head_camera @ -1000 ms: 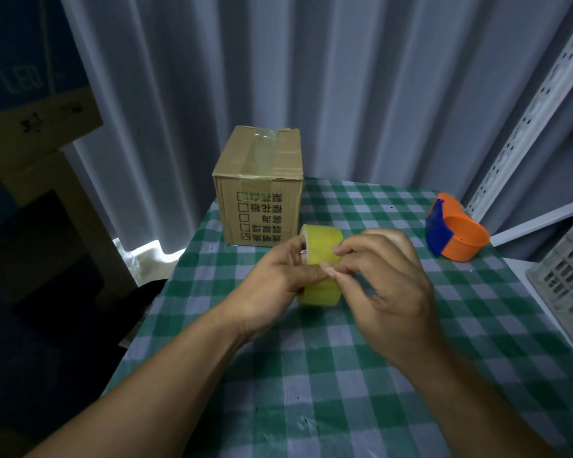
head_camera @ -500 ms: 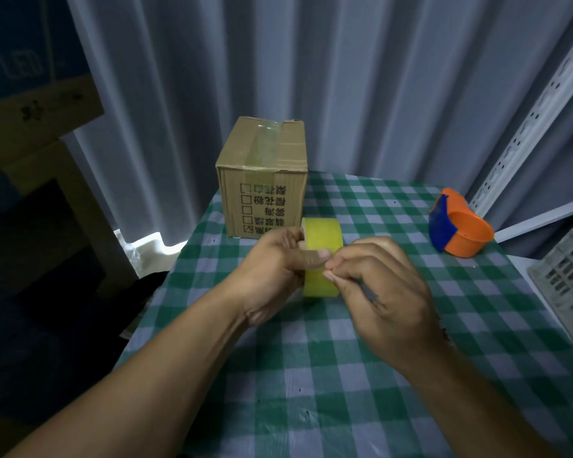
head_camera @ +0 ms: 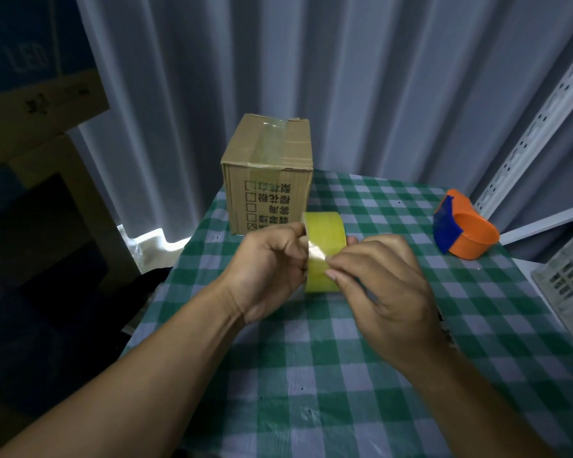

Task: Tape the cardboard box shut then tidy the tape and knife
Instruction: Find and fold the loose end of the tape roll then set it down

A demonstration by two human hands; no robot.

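Note:
A yellow tape roll (head_camera: pixel 325 231) is held upright on its edge above the green checked tablecloth (head_camera: pixel 311 375). My left hand (head_camera: pixel 265 269) grips the roll from the left side. My right hand (head_camera: pixel 384 285) pinches the loose clear end of the tape at the roll's front face. A small cardboard box (head_camera: pixel 268 173) stands behind the roll at the table's far left, with a strip of clear tape along its top and printed characters on its front. No knife shows in view.
An orange and blue tape dispenser (head_camera: pixel 460 233) lies at the far right of the table. A white plastic crate (head_camera: pixel 569 285) sits off the right edge, beside a metal shelf upright (head_camera: pixel 543 120). Grey curtains hang behind. Brown cartons (head_camera: pixel 30 127) stand at the left.
My right fingers have peeled a short clear flap of tape up from the roll. The roll and both hands sit slightly higher, and my head has moved closer.

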